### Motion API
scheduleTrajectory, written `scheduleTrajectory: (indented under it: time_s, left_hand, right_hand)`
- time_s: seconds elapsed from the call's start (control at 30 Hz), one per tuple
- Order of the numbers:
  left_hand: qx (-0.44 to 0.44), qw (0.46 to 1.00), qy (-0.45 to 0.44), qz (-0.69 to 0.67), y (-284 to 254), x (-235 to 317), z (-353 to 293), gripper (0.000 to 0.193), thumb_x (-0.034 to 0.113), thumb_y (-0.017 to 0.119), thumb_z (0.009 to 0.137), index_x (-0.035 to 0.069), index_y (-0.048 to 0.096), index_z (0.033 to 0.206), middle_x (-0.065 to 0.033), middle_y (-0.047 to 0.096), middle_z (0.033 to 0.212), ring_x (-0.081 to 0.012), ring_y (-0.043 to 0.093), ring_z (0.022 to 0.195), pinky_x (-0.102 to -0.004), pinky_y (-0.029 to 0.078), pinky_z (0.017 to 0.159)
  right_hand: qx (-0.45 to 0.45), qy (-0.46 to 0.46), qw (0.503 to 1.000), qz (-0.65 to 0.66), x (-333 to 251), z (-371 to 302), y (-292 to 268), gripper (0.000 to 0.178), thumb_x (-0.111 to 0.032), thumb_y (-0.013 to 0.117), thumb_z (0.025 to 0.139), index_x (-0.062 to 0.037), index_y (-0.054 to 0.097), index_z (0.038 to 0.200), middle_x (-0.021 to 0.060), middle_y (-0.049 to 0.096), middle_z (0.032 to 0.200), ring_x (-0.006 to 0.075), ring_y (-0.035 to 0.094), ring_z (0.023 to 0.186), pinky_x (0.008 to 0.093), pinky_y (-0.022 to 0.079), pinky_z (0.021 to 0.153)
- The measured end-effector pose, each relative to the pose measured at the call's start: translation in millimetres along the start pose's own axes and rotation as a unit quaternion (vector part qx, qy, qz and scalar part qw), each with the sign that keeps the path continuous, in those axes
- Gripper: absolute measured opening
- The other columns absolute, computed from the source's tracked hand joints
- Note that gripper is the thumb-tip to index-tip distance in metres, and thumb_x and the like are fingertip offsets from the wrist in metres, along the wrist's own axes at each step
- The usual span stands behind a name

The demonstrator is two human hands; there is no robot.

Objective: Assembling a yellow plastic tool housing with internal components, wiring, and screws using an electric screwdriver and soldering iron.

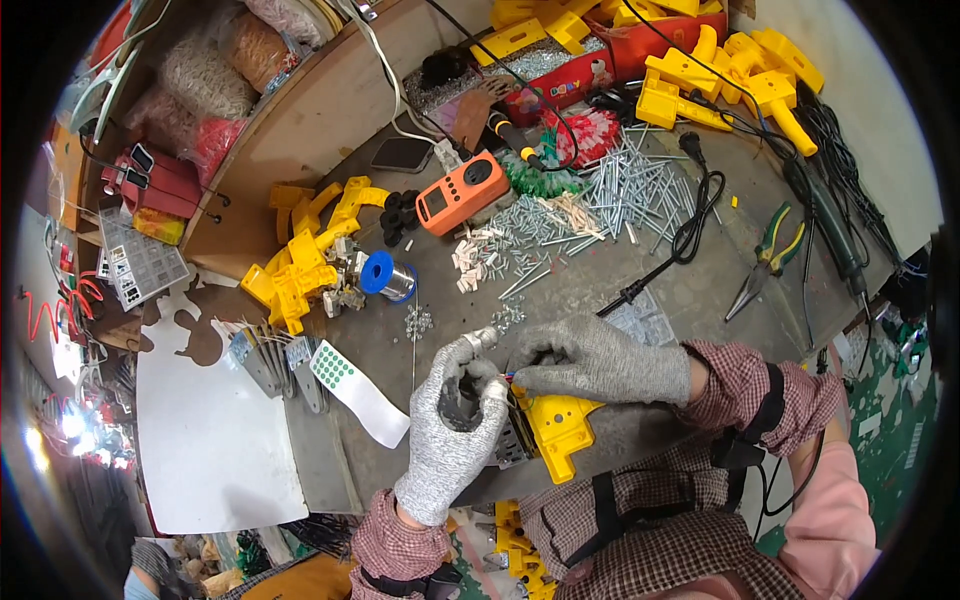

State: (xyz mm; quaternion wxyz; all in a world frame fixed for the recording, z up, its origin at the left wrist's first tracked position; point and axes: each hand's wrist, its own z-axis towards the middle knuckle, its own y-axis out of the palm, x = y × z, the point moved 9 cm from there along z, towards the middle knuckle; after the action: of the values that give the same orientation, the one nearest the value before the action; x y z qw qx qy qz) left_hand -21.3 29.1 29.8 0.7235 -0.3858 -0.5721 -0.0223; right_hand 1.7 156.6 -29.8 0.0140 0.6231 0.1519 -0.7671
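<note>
Cluttered grey worktop (560,290), yellow housing (562,438) by its front edge, left hand (452,425) and right hand (605,365) curled beside it, can't tell what they grasp; a sleeve (735,383) nudge could knock it off.

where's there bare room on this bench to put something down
Mostly bare: the lower white sheet, left of the dotted strip. A smaller patch of tabletop is open between the black cord and the pliers. Crowded: around the screws, the orange meter and the yellow part being handled.
</note>
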Motion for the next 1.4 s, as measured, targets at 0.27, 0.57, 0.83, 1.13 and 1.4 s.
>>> scheduleTrajectory:
  time_s: [0.27, 0.57, 0.83, 1.13, 1.4]
  left_hand:
    - [0.013, 0.906, 0.191, 0.376, 6, 40, -6, 0.050, 0.001, 0.068, 0.082, 0.005, 0.057, 0.130, -0.0111, 0.062, 0.101, -0.0289, 0.062, 0.094, -0.0420, 0.049, 0.087]
    - [-0.132, 0.977, -0.157, 0.065, -1, -30, 6, 0.020, 0.021, 0.062, 0.098, 0.003, 0.062, 0.090, -0.0071, 0.060, 0.072, -0.0148, 0.061, 0.069, -0.0343, 0.049, 0.061]
    - [-0.070, 0.912, 0.189, 0.357, 10, 23, 8, 0.017, 0.023, 0.062, 0.095, 0.006, 0.065, 0.095, -0.0057, 0.062, 0.073, -0.0246, 0.061, 0.064, -0.0337, 0.049, 0.060]
    - [-0.075, 0.746, 0.430, 0.503, 27, 39, -8, 0.032, 0.032, 0.053, 0.102, 0.006, 0.061, 0.085, -0.0006, 0.058, 0.066, -0.0076, 0.053, 0.053, -0.0243, 0.043, 0.049]
    - [-0.062, 0.758, 0.390, 0.519, 24, 43, -5, 0.031, 0.032, 0.059, 0.099, 0.005, 0.060, 0.084, -0.0024, 0.060, 0.069, -0.0145, 0.058, 0.057, -0.0286, 0.048, 0.056]
  right_hand:
    - [-0.006, 0.008, 1.000, 0.011, -3, -1, -1, 0.032, -0.029, 0.065, 0.092, 0.0003, 0.065, 0.106, 0.0180, 0.069, 0.092, 0.0291, 0.069, 0.084, 0.0391, 0.054, 0.074]
    - [0.009, -0.004, 0.999, -0.053, -10, 0, -3, 0.030, -0.025, 0.063, 0.094, -0.0005, 0.066, 0.109, 0.0183, 0.069, 0.099, 0.0322, 0.069, 0.092, 0.0399, 0.055, 0.081]
    - [0.030, -0.047, 0.995, -0.079, -9, 2, -4, 0.029, -0.026, 0.063, 0.094, -0.0008, 0.066, 0.109, 0.0183, 0.069, 0.098, 0.0316, 0.069, 0.091, 0.0399, 0.055, 0.080]
    - [0.019, -0.054, 0.996, -0.070, -14, 1, -3, 0.027, -0.023, 0.065, 0.092, -0.0011, 0.066, 0.108, 0.0181, 0.068, 0.096, 0.0328, 0.069, 0.090, 0.0410, 0.055, 0.079]
    - [0.020, -0.057, 0.996, -0.065, -19, 0, -4, 0.025, -0.021, 0.064, 0.092, -0.0003, 0.064, 0.106, 0.0173, 0.068, 0.097, 0.0334, 0.069, 0.090, 0.0408, 0.055, 0.079]
